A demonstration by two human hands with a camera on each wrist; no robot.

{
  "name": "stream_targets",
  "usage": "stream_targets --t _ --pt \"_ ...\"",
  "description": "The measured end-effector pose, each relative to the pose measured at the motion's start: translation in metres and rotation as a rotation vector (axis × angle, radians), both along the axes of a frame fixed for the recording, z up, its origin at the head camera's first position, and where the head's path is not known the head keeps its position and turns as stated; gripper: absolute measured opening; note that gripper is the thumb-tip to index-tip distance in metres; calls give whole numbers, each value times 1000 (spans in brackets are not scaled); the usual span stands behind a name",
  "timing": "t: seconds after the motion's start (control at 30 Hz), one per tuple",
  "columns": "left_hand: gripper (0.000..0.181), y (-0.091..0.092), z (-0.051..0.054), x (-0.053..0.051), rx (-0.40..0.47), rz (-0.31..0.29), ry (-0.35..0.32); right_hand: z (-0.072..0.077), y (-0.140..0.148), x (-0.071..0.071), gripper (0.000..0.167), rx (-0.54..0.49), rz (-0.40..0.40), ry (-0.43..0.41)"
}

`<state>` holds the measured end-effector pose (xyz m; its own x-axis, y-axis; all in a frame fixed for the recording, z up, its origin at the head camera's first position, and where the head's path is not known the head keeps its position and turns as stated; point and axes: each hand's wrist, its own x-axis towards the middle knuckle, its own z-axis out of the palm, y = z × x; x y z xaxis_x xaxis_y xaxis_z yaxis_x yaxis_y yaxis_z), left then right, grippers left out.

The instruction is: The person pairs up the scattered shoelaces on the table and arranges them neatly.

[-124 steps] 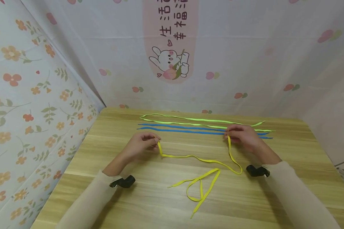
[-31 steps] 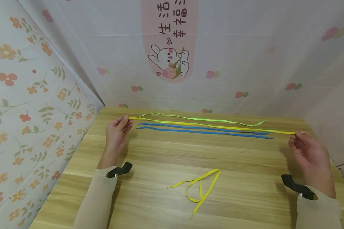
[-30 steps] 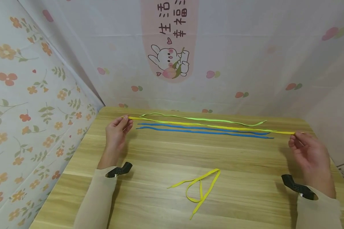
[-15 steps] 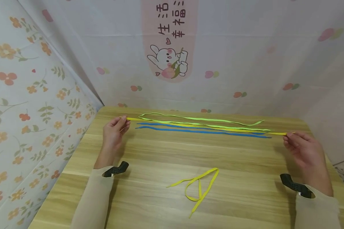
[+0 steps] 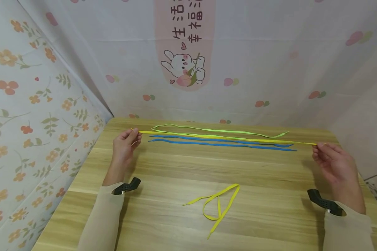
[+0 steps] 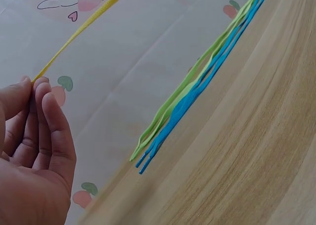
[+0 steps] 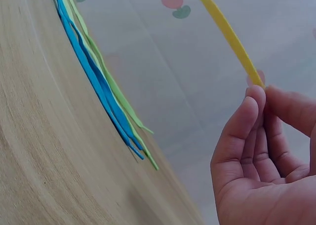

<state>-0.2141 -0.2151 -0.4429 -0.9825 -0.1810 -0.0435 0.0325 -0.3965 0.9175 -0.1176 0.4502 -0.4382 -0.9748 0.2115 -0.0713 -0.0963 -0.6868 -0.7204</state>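
A yellow shoelace (image 7: 229, 34) is stretched straight between my two hands, raised above the far part of the table. My left hand (image 5: 123, 148) pinches one end between thumb and fingertips. At the other end, my right hand (image 5: 336, 164) does the same. In the head view the lace crosses over two light green shoelaces (image 5: 229, 131) that lie lengthwise near the back edge. Just in front of those lie two blue shoelaces (image 5: 201, 143), roughly parallel. A second yellow shoelace (image 5: 228, 208) rests loosely looped at the table's front middle.
The wooden table (image 5: 163, 174) ends at the back against a white printed curtain (image 5: 254, 62). A floral cloth (image 5: 44, 115) hangs along the left side. Black wrist mounts (image 5: 127, 185) protrude from both sleeves.
Since about four seconds ago my hands have spread apart and moved toward the table's ends, drawing the slack yellow shoelace straight. Over the last second it has shifted only slightly.
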Motion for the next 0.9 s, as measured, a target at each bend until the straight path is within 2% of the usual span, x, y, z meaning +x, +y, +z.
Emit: stream_targets --t 0.17,0.5,0.9 --pt "20 -1 -1 0 0 -12 -5 0 0 -1 23 3 2 -11" --pt "19 -2 -1 -1 -2 -32 -19 -1 0 -1 24 3 6 -22" --pt "8 -3 -9 -4 -104 -10 -50 -2 3 0 21 42 -14 -107"
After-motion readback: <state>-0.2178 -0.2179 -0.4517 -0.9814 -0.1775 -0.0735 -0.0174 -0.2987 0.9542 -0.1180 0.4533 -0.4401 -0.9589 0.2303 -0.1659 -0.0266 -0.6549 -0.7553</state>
